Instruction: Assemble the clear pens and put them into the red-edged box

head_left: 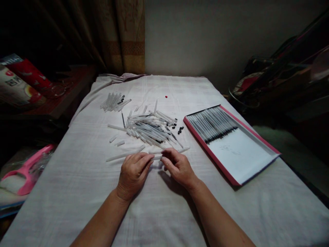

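Observation:
My left hand (133,173) and my right hand (177,166) meet low over the white cloth, fingers curled and pinched together on a clear pen barrel (156,158) between them. Just beyond lies a loose heap of clear pen tubes and refills (149,128). A few small black caps (180,130) lie to its right. A smaller bundle of tubes (114,102) lies farther back on the left.
A shallow red-edged box (257,161) at the right holds a row of assembled pens (213,123). A tiny red bit (166,96) lies far back. A pink object (28,168) sits off the table at left, bags at right.

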`<state>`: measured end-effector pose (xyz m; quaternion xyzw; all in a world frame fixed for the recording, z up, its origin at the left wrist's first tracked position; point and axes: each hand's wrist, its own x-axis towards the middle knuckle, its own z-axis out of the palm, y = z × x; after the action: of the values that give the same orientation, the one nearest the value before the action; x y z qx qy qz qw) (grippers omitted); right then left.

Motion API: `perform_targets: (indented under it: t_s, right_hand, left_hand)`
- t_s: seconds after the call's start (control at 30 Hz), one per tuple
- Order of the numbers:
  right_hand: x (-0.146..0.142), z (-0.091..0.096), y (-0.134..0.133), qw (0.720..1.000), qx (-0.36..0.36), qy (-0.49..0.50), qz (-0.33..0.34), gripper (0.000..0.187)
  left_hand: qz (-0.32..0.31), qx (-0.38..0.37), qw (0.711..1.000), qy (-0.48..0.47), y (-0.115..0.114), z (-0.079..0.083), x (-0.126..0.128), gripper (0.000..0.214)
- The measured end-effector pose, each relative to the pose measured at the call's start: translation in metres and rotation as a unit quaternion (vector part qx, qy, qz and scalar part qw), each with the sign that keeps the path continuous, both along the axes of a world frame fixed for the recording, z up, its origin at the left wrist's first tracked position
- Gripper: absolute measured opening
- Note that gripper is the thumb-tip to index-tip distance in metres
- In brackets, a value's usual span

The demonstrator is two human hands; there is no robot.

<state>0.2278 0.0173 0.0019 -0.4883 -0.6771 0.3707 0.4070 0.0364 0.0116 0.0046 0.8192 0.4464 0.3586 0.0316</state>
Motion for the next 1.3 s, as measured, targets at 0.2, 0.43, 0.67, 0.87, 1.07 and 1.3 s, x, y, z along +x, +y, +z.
perform_targets:
  t_s: [0.2, 0.43, 0.67, 0.87, 1.07, 1.3]
  right_hand:
    - [0.003, -0.006, 0.003, 0.999, 0.047, -0.019, -0.013, 0.015]
    - [0.021, 0.007, 0.015, 0.969, -0.055, 0.162, -0.179, 0.021]
    - [0.014, 0.014, 0.017, 0.893, -0.205, 0.354, -0.185, 0.029]
    - [0.005, 0.013, 0.015, 0.896, -0.216, 0.345, -0.18, 0.029]
    - [0.005, 0.012, 0.011, 0.891, -0.22, 0.363, -0.158, 0.024]
    - [0.004, 0.011, 0.008, 0.918, -0.208, 0.312, -0.127, 0.034]
  left_hand:
    - [0.029, 0.008, 0.999, 0.024, 0.008, 0.002, -0.013, 0.026]
    - [0.176, 0.012, 0.981, 0.084, 0.022, -0.008, -0.033, 0.026]
    - [0.167, -0.027, 0.98, 0.109, 0.025, -0.011, -0.021, 0.021]
    - [0.142, -0.033, 0.989, -0.003, 0.028, -0.011, -0.023, 0.014]
    - [0.182, -0.198, 0.914, -0.303, 0.027, -0.006, -0.023, 0.033]
    - [0.126, -0.292, 0.794, -0.518, 0.023, 0.011, -0.019, 0.044]
